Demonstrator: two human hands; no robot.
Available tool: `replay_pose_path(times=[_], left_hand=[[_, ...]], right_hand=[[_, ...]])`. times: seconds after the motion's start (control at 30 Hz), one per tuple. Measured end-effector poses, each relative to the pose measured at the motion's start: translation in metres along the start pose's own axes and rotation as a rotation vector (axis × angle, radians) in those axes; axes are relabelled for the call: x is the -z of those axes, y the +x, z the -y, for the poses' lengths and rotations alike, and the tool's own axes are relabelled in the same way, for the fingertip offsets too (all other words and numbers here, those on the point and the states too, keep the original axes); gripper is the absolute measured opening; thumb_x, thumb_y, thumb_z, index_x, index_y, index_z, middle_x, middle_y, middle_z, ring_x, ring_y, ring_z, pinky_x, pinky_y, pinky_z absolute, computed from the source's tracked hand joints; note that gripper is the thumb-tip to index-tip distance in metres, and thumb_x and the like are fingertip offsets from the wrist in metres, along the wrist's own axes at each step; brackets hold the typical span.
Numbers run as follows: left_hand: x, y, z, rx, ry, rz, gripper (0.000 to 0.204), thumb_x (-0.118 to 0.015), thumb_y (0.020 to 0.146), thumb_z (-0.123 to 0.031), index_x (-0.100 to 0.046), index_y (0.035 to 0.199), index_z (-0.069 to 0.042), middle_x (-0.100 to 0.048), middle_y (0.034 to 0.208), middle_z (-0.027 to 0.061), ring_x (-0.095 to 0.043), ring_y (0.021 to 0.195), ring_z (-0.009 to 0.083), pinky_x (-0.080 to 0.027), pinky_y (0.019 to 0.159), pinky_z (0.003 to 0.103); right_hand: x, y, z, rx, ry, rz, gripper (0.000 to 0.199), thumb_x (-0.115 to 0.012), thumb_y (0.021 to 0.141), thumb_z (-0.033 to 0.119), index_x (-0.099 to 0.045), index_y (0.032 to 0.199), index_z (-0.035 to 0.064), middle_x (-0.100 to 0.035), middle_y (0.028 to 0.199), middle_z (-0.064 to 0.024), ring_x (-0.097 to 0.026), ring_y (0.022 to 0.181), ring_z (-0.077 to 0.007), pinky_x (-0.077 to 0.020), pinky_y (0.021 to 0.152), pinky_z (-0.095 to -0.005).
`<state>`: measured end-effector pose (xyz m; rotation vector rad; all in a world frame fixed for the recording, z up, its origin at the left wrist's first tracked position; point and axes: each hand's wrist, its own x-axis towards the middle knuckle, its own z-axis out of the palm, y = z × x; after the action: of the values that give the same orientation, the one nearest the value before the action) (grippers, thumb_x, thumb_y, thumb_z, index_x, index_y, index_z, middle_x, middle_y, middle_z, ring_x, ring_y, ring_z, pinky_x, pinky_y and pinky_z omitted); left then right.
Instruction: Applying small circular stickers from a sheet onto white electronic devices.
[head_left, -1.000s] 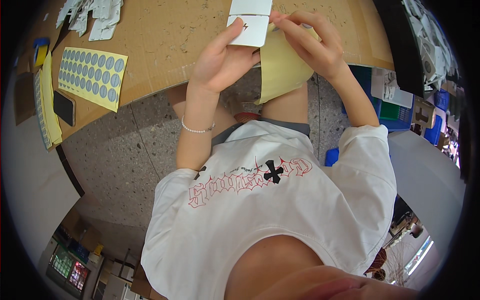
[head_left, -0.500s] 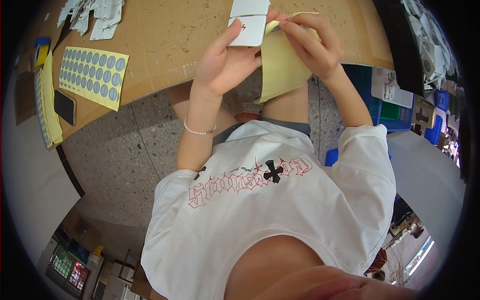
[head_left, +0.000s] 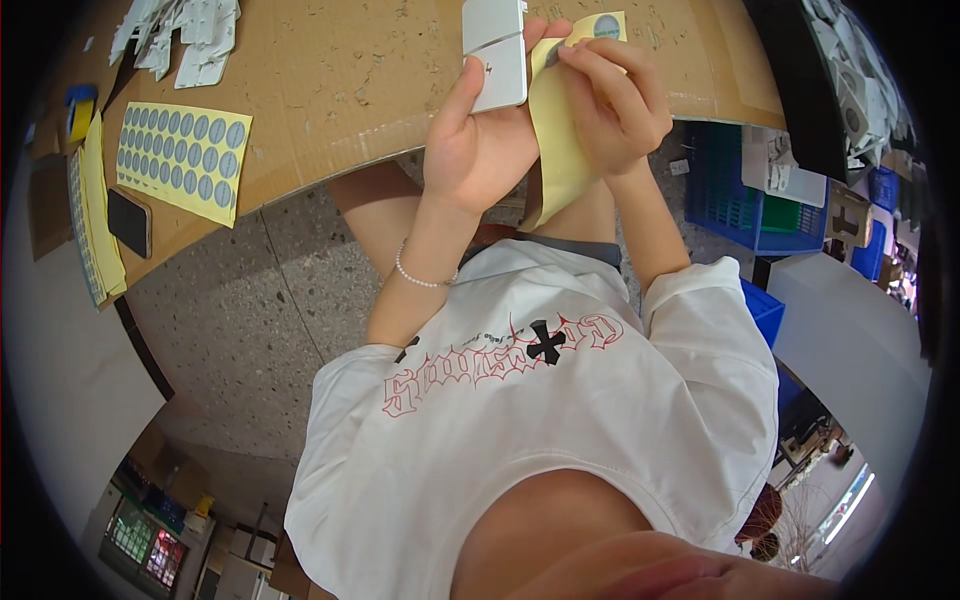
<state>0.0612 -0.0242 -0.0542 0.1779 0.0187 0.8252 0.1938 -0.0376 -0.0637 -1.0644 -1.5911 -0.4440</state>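
Observation:
A white hinged plastic piece (head_left: 498, 72), made of two flat rounded panels with a small dark mark, lies in my left hand (head_left: 478, 155), the thumb over its edge. Beside it hangs a yellow sticker sheet (head_left: 562, 165), its lower end curling down over my lap. My left fingertips reach behind the top of the sheet; whether they grip it is hidden. My right hand (head_left: 622, 110) is closed, thumb and fingertips pinched at a grey round sticker near the sheet's top. Another grey round sticker (head_left: 607, 27) shows at its upper corner.
On the cardboard-covered table (head_left: 330, 90) lie a yellow sheet of grey round stickers (head_left: 185, 155), a phone (head_left: 130, 222), a tape roll (head_left: 82, 112) and a pile of white pieces (head_left: 205, 40). A dark bin of white parts (head_left: 850, 90) stands right, above blue crates (head_left: 720, 200).
My left hand has shifted right and the white piece has tilted. The sheet's top has turned, showing grey stickers. My right hand has moved slightly left and down, still pinching there.

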Motion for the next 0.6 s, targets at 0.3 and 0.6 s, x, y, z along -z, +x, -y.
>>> replay_pose_path(times=[0.3, 0.6], left_hand=[[0.006, 0.0, 0.01, -0.055, -0.026, 0.089, 0.051, -0.034, 0.09, -0.037, -0.031, 0.128, -0.002, -0.029, 0.134, 0.0127, -0.027, 0.124, 0.0257, -0.022, 0.104, 0.039], [0.02, 0.002, 0.016, -0.125, 0.224, 0.155, 0.049, -0.026, 0.092, -0.035, -0.026, 0.132, -0.006, -0.025, 0.138, 0.0084, -0.025, 0.125, 0.0266, -0.021, 0.104, 0.042]], right_hand=[[0.002, 0.002, 0.031, -0.605, 0.292, -0.055, 0.024, -0.063, 0.069, -0.008, -0.059, 0.093, -0.0049, -0.057, 0.089, -0.0086, -0.056, 0.079, -0.0135, -0.0445, 0.072, -0.0222], [0.004, 0.003, 0.04, -0.852, 0.535, -0.054, 0.021, -0.061, 0.072, -0.007, -0.057, 0.093, -0.0066, -0.057, 0.09, -0.0073, -0.054, 0.081, -0.0123, -0.0437, 0.074, -0.022]])
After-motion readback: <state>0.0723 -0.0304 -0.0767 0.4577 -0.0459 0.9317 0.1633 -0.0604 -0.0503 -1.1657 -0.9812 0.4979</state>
